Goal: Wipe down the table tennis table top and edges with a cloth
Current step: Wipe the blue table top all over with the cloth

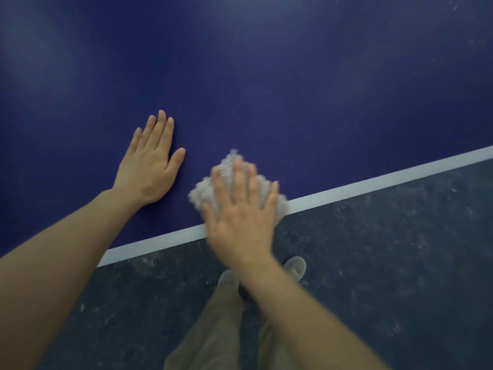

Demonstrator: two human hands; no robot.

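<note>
The dark blue table tennis table top (pixel 266 76) fills the upper part of the view, with a white stripe (pixel 373 182) along its near edge. A fluffy pale grey cloth (pixel 210 188) lies on the top right at that edge. My right hand (pixel 240 214) presses flat on the cloth with straight, spread fingers; it is blurred. My left hand (pixel 149 161) rests flat on the bare blue surface to the left of the cloth, fingers straight.
Below the table edge lies a dark speckled floor (pixel 386 263). My legs in khaki trousers (pixel 213 329) and grey shoes (pixel 296 265) stand close to the edge, under my right arm.
</note>
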